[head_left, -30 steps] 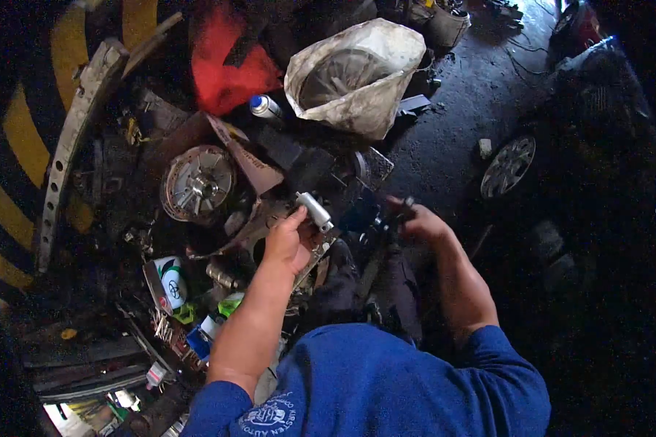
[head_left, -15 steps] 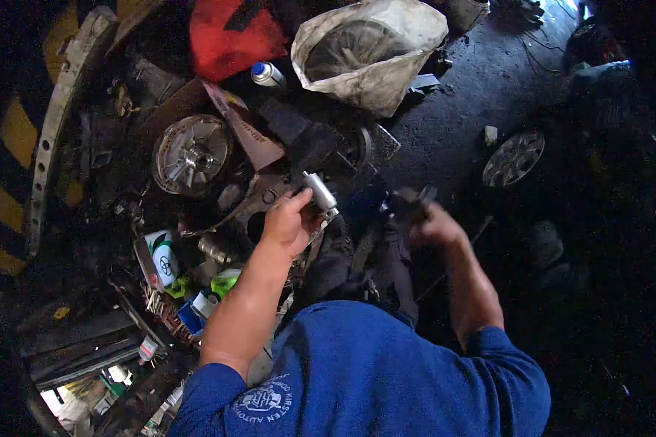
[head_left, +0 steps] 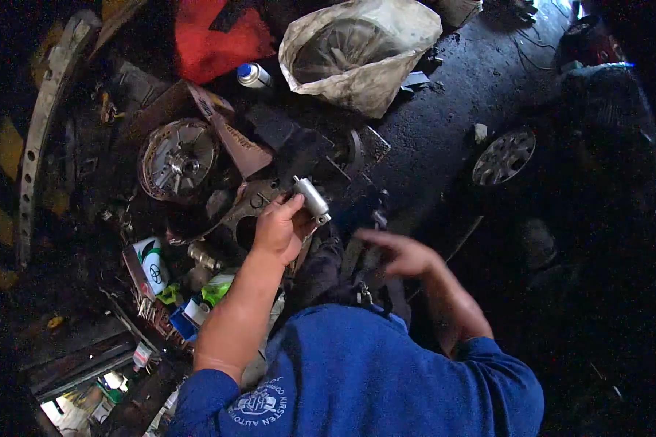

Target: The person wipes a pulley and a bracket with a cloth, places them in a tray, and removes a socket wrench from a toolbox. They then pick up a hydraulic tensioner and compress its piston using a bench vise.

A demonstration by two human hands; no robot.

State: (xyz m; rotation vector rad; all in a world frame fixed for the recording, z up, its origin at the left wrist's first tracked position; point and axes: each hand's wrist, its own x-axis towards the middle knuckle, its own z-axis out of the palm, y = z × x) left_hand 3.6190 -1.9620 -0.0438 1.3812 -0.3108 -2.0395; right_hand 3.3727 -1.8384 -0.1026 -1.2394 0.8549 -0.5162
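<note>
A small silver metal cylinder (head_left: 311, 197) with a narrow stub at its upper end is gripped in my left hand (head_left: 279, 227), thumb along its side. My right hand (head_left: 404, 255) hovers over my lap to the right, apart from the cylinder. Its index finger stretches toward the left; it looks bare of any object, though slightly smeared by motion. Just beyond the cylinder lies a flat metal part with round holes (head_left: 249, 211).
A round metal housing (head_left: 178, 164) sits at left near a blue-capped spray can (head_left: 254, 75). A whitish bag (head_left: 386, 95) holds a wheel. A wheel cover (head_left: 504, 156) lies at right. A white-and-green container (head_left: 151, 266) stands among clutter by my left arm.
My right hand has swung left and toward my body, its fingers now extended; the dark object seen at it earlier no longer shows there. My left hand keeps hold of the cylinder.
</note>
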